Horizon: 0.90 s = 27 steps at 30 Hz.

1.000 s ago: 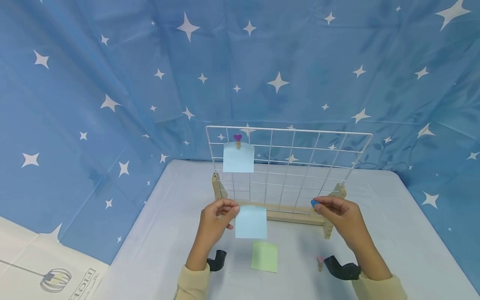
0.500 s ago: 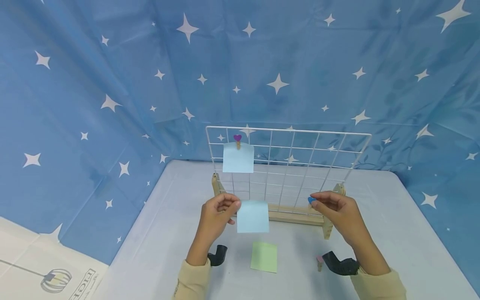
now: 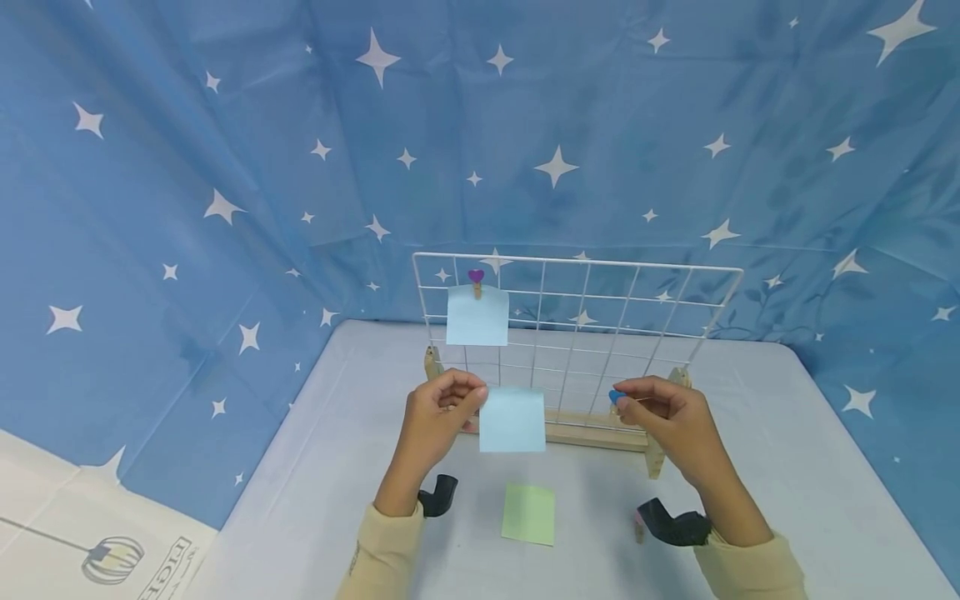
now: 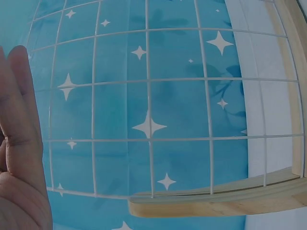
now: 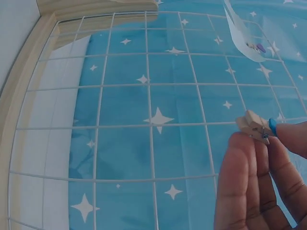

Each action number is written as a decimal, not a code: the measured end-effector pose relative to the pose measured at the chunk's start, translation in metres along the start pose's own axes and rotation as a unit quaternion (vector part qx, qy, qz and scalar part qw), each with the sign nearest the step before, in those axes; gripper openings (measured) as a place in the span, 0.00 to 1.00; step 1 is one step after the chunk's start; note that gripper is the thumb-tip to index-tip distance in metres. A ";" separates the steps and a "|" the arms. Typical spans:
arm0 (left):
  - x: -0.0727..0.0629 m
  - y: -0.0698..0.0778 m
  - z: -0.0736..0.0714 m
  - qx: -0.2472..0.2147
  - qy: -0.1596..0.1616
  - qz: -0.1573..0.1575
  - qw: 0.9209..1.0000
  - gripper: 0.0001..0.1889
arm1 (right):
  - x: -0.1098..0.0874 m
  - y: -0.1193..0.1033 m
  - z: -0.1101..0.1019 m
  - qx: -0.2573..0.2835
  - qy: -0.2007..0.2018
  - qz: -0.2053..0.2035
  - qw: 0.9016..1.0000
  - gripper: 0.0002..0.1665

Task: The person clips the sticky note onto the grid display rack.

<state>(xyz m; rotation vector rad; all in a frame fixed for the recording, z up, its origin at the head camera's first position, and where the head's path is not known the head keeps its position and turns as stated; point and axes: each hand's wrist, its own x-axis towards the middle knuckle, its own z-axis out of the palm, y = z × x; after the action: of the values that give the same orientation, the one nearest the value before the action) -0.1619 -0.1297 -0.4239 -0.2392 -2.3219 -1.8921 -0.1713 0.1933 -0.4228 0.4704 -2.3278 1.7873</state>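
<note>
My left hand [image 3: 442, 417] pinches a light blue paper square [image 3: 513, 421] by its upper left corner, in front of the lower part of a white wire grid [image 3: 585, 293]. In the left wrist view only part of the left hand [image 4: 21, 139] shows at the edge. My right hand [image 3: 675, 421] pinches a small wooden clothespin [image 5: 254, 125] with a blue top between thumb and fingers, before the grid's lower right. Another blue paper square [image 3: 477, 321] hangs at the grid's upper left, held by a clothespin with a purple heart [image 3: 476, 277].
The grid stands in a wooden base [image 3: 592, 433] on a white table [image 3: 360, 400]. A green paper square [image 3: 528, 514] lies in front of it. To its right lies a pink-topped clothespin [image 3: 640, 529], partly covered by a black wrist mount [image 3: 675, 527]. Blue star-printed cloth [image 3: 555, 108] hangs behind.
My left hand has lifted the blue paper square up and slightly right, towards the grid. My right hand has moved a little left and up with the blue-topped clothespin.
</note>
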 end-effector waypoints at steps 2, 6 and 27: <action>0.002 0.002 0.000 0.000 0.001 0.004 1.000 0.06 | 0.001 -0.002 0.001 -0.003 0.001 -0.007 1.000 0.10; 0.005 0.006 0.001 0.004 0.003 0.014 1.000 0.05 | 0.004 -0.005 0.003 -0.011 0.001 -0.017 1.000 0.10; 0.019 0.024 0.006 0.007 -0.007 0.070 0.998 0.07 | 0.012 -0.015 0.006 -0.002 0.004 -0.047 0.999 0.09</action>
<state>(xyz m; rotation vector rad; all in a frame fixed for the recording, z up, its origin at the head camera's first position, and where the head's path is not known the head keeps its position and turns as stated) -0.1753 -0.1186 -0.3980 -0.4036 -2.2622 -1.8126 -0.1765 0.1822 -0.4065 0.5623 -2.2642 1.7370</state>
